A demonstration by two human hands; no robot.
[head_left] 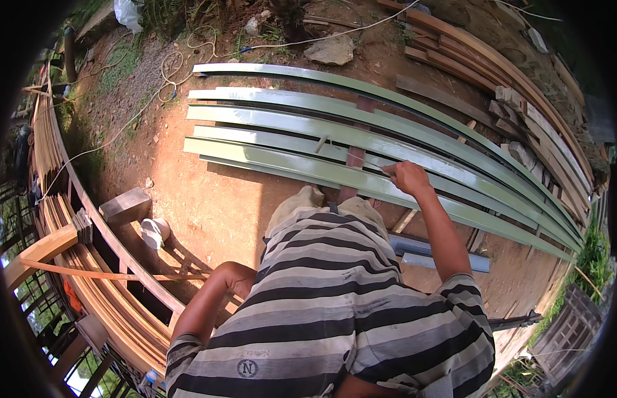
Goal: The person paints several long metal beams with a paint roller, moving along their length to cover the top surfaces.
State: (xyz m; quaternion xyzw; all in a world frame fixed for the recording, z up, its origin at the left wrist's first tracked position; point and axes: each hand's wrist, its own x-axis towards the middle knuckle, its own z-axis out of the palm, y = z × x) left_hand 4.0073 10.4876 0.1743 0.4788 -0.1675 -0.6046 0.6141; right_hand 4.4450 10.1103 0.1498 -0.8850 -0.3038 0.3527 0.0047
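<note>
My right hand [409,178] is closed around the handle of a small paint roller, reaching over a row of long metal beams. The pale cover of the paint roller [322,143] lies against the beams, left of the hand, with a thin wire frame between. Several pale green beams [275,121] lie side by side, with shiny faces, running from left to far right. Low on my left side, my left hand [241,280] is bent in beside my body; its fingers are hidden behind my shirt.
Beneath the beams runs a reddish-brown support [355,158]. A white bucket [156,232] stands on the dirt at left, near a grey block [126,205]. Stacked timber [116,292] borders the left; more planks [468,50] lie far right. A cord [113,140] crosses the ground.
</note>
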